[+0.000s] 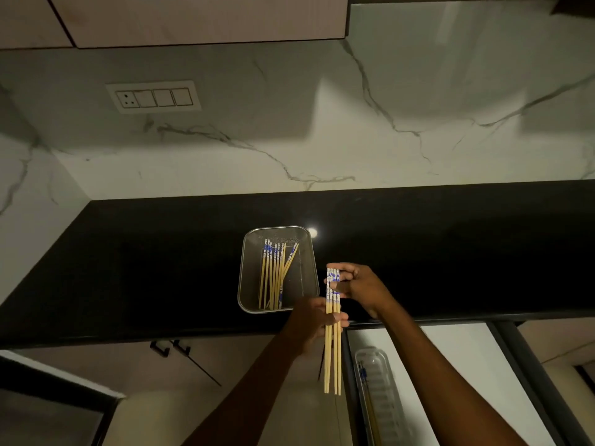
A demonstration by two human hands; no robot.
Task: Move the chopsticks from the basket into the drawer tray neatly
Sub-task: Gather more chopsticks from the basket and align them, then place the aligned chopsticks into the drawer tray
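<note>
Head view. Both forearms reach forward over the counter edge (pixel 450 317). The right hand (pixel 360 286) pinches the patterned upper ends of a bundle of chopsticks (pixel 333 336); the left hand (pixel 314 323) grips the same bundle lower down, fingers wrapped around the shafts. The bundle's long axis runs near-vertical in frame, plain tips toward the viewer, just right of the mesh basket (pixel 309 272), which contains more chopsticks (pixel 273 275). The clear drawer tray (pixel 380 397) lies below.

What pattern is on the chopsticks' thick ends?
Blue-and-white print on the held chopsticks, seen in the head view.
</note>
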